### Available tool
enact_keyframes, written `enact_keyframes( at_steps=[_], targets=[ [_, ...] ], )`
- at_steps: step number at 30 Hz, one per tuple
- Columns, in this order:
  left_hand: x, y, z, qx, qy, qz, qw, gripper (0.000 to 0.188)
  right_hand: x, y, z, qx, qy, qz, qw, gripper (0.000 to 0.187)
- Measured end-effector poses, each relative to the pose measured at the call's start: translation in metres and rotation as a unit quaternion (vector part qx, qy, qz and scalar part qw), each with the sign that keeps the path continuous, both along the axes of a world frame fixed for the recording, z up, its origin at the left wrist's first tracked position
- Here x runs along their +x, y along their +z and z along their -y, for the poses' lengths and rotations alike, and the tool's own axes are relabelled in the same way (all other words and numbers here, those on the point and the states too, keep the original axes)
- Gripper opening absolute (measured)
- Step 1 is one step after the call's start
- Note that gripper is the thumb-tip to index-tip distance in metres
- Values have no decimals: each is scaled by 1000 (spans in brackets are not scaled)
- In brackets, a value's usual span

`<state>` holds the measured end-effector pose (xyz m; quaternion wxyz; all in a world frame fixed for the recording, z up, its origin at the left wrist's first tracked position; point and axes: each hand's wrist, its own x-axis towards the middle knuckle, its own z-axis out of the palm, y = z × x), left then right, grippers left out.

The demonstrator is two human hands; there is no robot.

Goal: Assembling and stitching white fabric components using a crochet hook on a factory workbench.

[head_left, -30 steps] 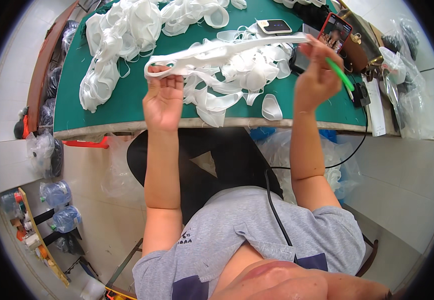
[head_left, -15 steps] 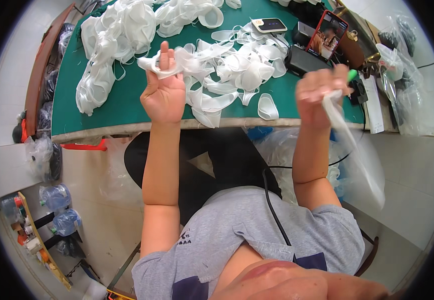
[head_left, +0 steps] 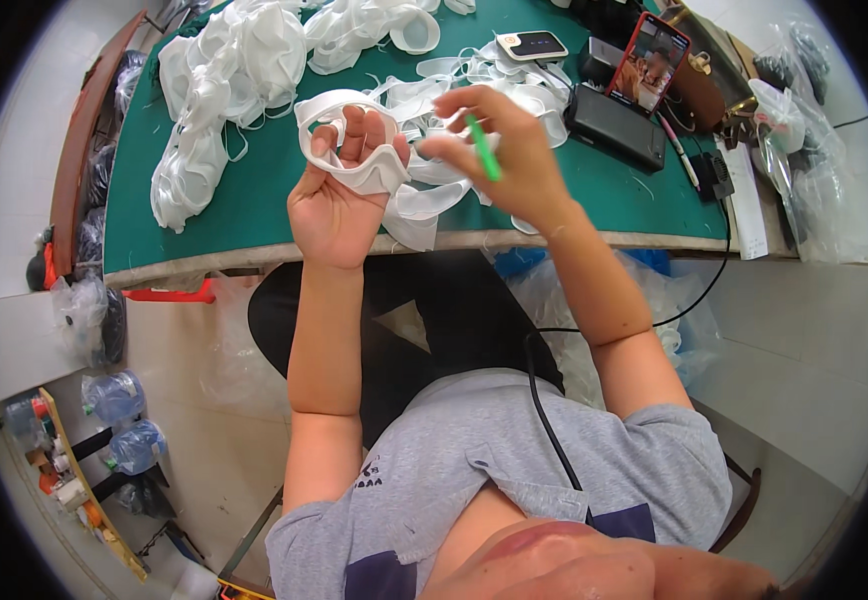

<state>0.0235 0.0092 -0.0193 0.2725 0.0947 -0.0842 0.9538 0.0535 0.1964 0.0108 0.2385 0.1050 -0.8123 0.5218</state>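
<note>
My left hand [head_left: 339, 195] holds a white ring-shaped soft piece [head_left: 346, 140] up over the near edge of the green table [head_left: 254, 215], fingers poking through its opening. My right hand [head_left: 509, 150] is right beside it, pinching a thin green stick-like tool [head_left: 484, 148] with its tip pointing down. Under both hands lies a loose heap of more white pieces [head_left: 454, 90].
A big pile of white pieces [head_left: 219, 95] covers the table's left. At the right stand a phone showing a video [head_left: 651, 62], a black box [head_left: 616, 125], a small white device [head_left: 532, 44], a pen and clear bags [head_left: 804, 130]. Water bottles [head_left: 119, 420] are on the floor left.
My right hand swung from low at the right, where it trailed a clear strip, back up beside my left hand. The left hand now has the white piece looped around its fingers.
</note>
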Motion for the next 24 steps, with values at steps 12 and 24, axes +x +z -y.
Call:
enact_keyframes(
  at_steps=[12, 24],
  targets=[
    [9, 8, -4, -174, 40, -33, 983, 25, -4, -1, 6, -178, 110, 99, 973, 24],
    [24, 27, -26, -421, 139, -169, 880, 59, 11, -6, 14, 76, 18, -95, 992, 17]
  ],
)
